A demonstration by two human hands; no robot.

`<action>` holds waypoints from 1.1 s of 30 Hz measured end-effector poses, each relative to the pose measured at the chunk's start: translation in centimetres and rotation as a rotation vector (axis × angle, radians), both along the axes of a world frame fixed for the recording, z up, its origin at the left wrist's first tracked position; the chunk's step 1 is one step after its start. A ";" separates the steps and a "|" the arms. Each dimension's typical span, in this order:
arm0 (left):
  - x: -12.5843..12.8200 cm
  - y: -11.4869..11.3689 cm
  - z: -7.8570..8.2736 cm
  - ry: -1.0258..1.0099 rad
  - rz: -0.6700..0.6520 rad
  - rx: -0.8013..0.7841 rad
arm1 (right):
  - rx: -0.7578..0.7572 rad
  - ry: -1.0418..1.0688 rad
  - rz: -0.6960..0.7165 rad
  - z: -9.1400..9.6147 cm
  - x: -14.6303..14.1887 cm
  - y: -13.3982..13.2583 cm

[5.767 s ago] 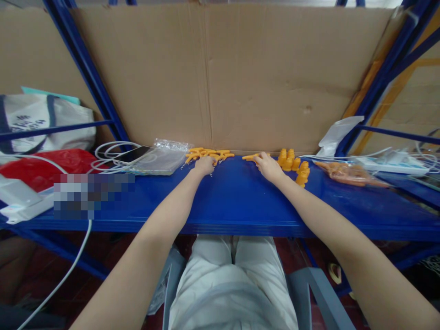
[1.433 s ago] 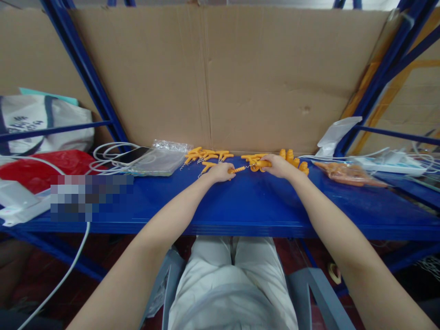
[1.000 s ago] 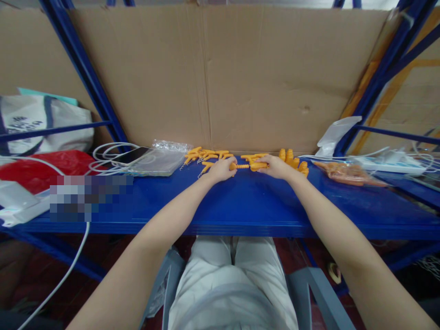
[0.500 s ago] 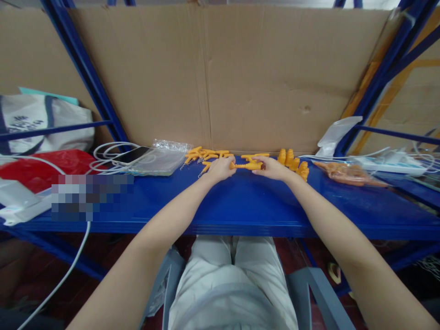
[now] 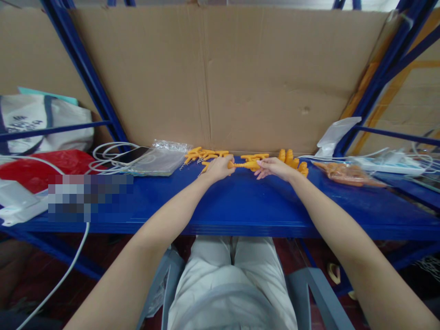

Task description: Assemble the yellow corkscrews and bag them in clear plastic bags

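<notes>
Both my hands meet at the back of a blue shelf (image 5: 240, 206). My left hand (image 5: 219, 167) is closed on one end of a long orange plastic piece (image 5: 244, 164) with a ribbed shaft. My right hand (image 5: 275, 167) pinches its other, thicker end, with some fingers stretched out. Behind my left hand lies a row of orange pieces with small chains (image 5: 202, 155). A cluster of orange cone-shaped pieces (image 5: 294, 160) stands just right of my right hand.
A phone on a clear plastic bag (image 5: 151, 158) with white cables lies at the left, beside a red bag (image 5: 41, 167) and a white tote (image 5: 37, 121). A plastic packet (image 5: 347, 173) and a power strip (image 5: 388, 165) sit at the right. Cardboard (image 5: 220, 78) closes the back.
Earlier my hands reached separately into the orange piles. They have since come together on one orange piece, and my right fingers have shifted along it over the last second.
</notes>
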State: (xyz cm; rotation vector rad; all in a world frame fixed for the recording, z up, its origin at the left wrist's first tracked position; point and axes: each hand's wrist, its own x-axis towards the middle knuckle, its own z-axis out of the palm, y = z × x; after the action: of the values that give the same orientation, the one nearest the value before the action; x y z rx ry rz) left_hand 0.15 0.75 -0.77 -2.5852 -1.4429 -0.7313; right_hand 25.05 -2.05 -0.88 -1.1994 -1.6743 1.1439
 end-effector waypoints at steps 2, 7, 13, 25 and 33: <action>-0.1 0.2 -0.1 -0.015 -0.019 -0.009 | -0.016 0.011 0.001 -0.1 -0.1 0.0; -0.4 1.0 -0.3 -0.035 -0.081 -0.012 | -0.024 0.013 0.026 -0.2 -0.3 -0.1; -0.8 2.3 -1.0 -0.081 -0.115 -0.059 | 0.128 -0.048 0.044 -0.6 -0.2 0.3; -0.8 1.6 -0.5 -0.064 -0.117 0.000 | 0.022 -0.114 0.003 -0.1 -0.8 -0.3; -0.8 1.7 -0.4 -0.065 -0.097 0.004 | 0.176 -0.129 -0.001 -0.9 -0.4 0.7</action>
State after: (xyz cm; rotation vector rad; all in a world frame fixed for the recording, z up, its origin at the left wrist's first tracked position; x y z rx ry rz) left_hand -0.66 2.46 -1.20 -2.6687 -1.3386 -0.8360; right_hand 24.69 -1.34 -1.75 -1.1822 -1.8299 0.9139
